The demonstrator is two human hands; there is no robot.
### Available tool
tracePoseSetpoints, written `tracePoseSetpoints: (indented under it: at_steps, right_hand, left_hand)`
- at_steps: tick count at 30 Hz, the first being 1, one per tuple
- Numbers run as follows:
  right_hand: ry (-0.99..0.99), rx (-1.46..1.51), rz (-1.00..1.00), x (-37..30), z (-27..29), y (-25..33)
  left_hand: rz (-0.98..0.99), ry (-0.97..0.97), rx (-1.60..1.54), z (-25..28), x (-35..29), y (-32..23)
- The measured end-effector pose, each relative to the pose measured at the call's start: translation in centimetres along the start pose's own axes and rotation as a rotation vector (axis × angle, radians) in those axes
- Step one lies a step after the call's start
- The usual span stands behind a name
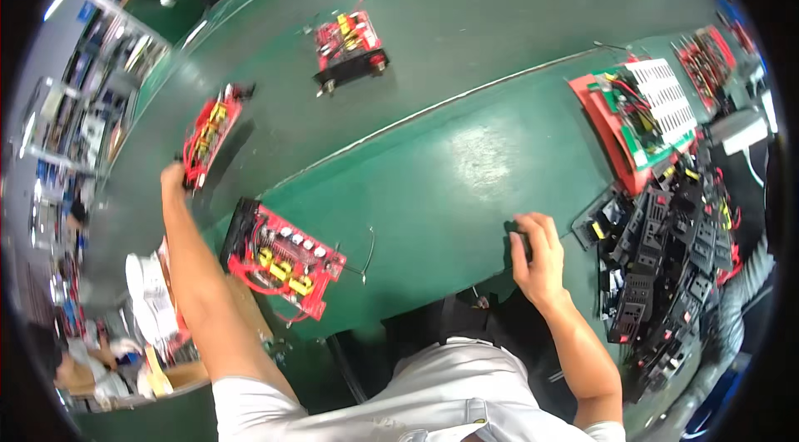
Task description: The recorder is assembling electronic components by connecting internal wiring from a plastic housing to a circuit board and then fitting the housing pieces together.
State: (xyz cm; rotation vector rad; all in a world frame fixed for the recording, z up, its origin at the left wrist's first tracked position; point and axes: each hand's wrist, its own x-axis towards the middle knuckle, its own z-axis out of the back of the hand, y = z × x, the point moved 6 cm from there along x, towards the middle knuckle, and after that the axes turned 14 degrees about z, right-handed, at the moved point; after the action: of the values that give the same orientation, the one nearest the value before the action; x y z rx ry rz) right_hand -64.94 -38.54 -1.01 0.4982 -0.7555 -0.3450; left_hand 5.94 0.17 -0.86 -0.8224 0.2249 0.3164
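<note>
White cloth of the person's shirt [416,392] fills the bottom, closest of all, and two bare arms go out from it. Out on the left, the left hand [173,178] is stretched far, arm nearly straight, and its fingers are wrapped round the lower end of a red circuit board with yellow parts and a black edge [210,136], which is tipped up on its side over the dark green moving belt [275,51]. Over on the right, the right hand [539,249] rests on the green table top [466,167] with the arm bent; its fingers curl closed round a small black thing [518,240] (too small to tell what it is). That tipped-up board looks stiff and a bit heavy at the black end, and the little parts on top look easy to break, so I think the edges or the black end are the safe places to hold it, not the top. Between the two arms, near the table's front edge, a second red board with yellow parts and red wires [285,257] lies flat. Far up the belt sits a third red board on a black base [349,44]. Off to the right stand a red tray with a green board and a white ribbed piece [641,113], and below it a heap of black plastic fan frames [674,267].
</note>
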Motion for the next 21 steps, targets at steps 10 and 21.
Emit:
tracePoseSetpoints:
  at_steps: [10,21]
  right_hand:
    - [0.033,0.020,-0.094,0.3,1.5,-1.0]
    - [0.003,0.060,-0.028,0.4,1.2,-0.6]
  left_hand:
    - [-0.379,0.002,0.235,-13.3,-20.9,-13.4]
    - [0.332,0.055,-0.097,-29.2,-28.1,-16.1]
